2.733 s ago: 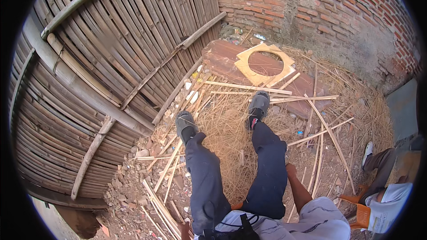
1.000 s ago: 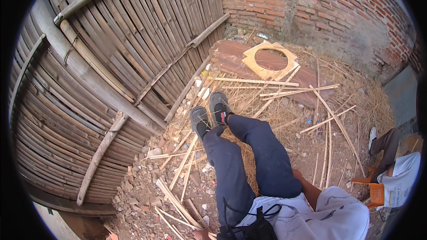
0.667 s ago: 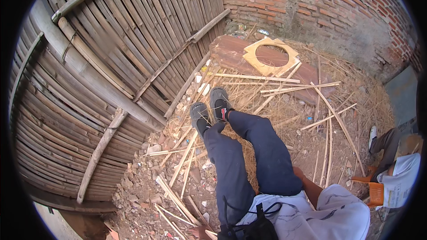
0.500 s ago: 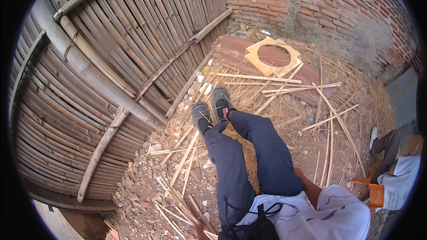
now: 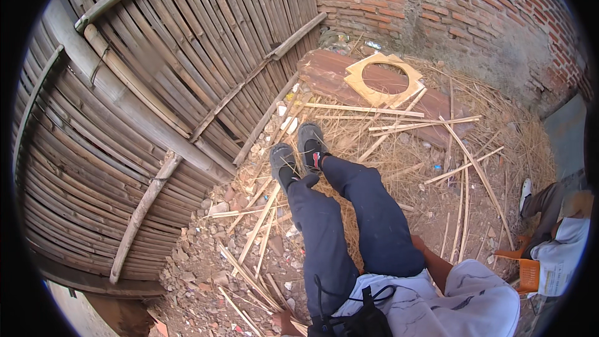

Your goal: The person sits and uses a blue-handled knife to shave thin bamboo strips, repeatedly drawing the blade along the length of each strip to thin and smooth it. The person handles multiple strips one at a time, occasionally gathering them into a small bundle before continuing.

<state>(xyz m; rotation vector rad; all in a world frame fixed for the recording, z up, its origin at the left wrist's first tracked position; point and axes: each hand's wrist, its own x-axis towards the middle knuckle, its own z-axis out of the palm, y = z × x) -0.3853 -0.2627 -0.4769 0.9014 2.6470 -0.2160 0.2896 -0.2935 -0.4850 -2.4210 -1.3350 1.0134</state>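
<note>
My left hand [image 5: 284, 322] is low in the picture, beside my left thigh, closed around a bundle of thin split bamboo strips [image 5: 251, 278]. The strips run from the hand up and to the left over the rubble. Much of that hand is small and cut off near the lower edge. My right forearm [image 5: 437, 266] comes out of the white sleeve and passes down along the outer side of my right thigh. The leg covers most of my right hand, so its fingers are hidden. My legs stretch forward in dark trousers [image 5: 380, 224], with dark shoes [image 5: 311, 138].
A slatted bamboo wall [image 5: 150, 87] rises at left, a brick wall [image 5: 455, 12] behind. A pale board with a round hole [image 5: 368, 94] lies on a reddish-brown sheet [image 5: 324, 72]. Loose strips [image 5: 477, 171] cross straw and stones. Another person [image 5: 561, 237] is at the right edge.
My left hand has moved slightly up and right, and the bundle's strips have shifted, with some spreading apart. My legs and right arm stay almost as they were.
</note>
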